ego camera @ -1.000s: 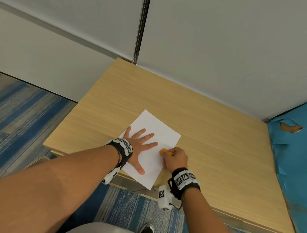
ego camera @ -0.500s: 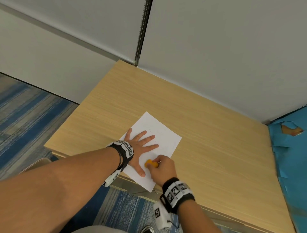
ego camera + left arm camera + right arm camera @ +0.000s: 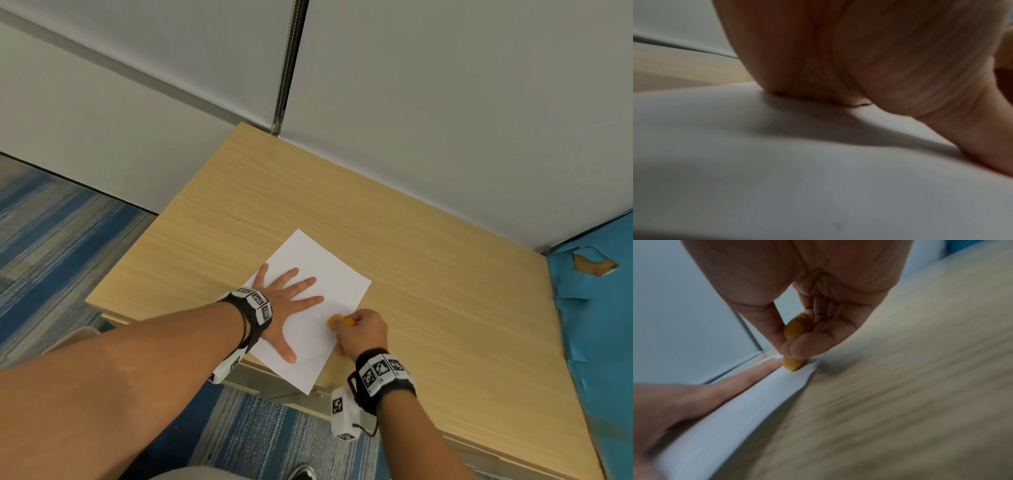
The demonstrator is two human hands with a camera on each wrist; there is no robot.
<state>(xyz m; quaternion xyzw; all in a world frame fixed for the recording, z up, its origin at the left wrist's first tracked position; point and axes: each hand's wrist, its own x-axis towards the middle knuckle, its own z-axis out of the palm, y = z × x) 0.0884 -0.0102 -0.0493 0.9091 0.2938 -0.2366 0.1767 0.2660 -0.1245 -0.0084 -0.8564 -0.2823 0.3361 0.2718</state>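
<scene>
Where the near corner of the sheet of paper meets the front edge of the desk, the sheet has the least support. Just beyond, the right hand pinches an orange eraser between thumb and curled fingers. The eraser's lower end is pressed on the sheet close to its right margin, and the right wrist view shows this contact, though blurred. Beside it the left hand lies palm down, its fingers straight and spread, pinning the sheet's left half to the desk.

Step in hand, as judged: rubbing out marks. Faint traces seem to lie farther up the sheet, past the left fingertips. The next move calls for short, light strokes directed away from the pinning hand, so the margin does not buckle, and for sliding the left hand up should the eraser go farther.

Bare desk lies open to the right and beyond the sheet, as far as the grey wall panels. The desk's left edge is near the left hand, with striped carpet below it.
</scene>
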